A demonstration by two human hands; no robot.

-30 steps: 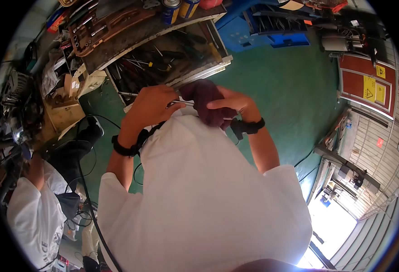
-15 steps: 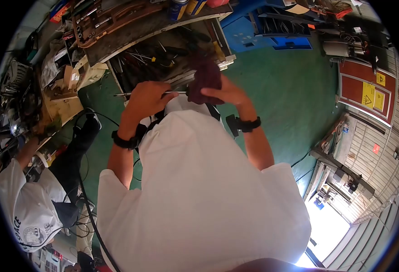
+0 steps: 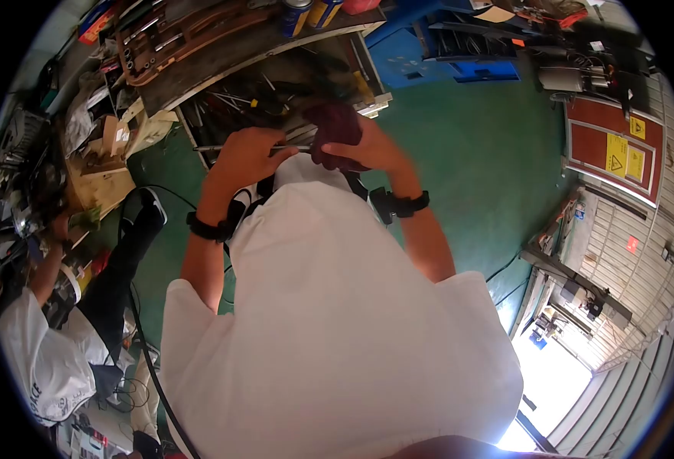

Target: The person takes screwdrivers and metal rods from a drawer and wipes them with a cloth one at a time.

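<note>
My left hand (image 3: 247, 159) is closed around a thin metal rod (image 3: 299, 147) held level in front of my waist. The rod's far left end sticks out beyond my knuckles; what kind of tool it is cannot be made out. My right hand (image 3: 375, 147) grips a dark maroon cloth (image 3: 335, 136), bunched around the rod's right end, which it hides. Just beyond both hands lies an open drawer (image 3: 188, 130) with several screwdrivers (image 3: 234, 99) and other hand tools inside.
Above the drawer is a bench top (image 3: 222, 65) bearing a brown socket-set case (image 3: 149, 69) and spray cans (image 3: 296, 15). A blue cabinet (image 3: 406, 61) stands to its right. At left, another person (image 3: 46, 352) works by a cluttered bench. A black cable (image 3: 144, 336) hangs nearby.
The cloth and my right hand have shifted slightly left, closer to my left hand. The cloth, blurred before, looks more compact. The other person's arm at the left has moved a little.
</note>
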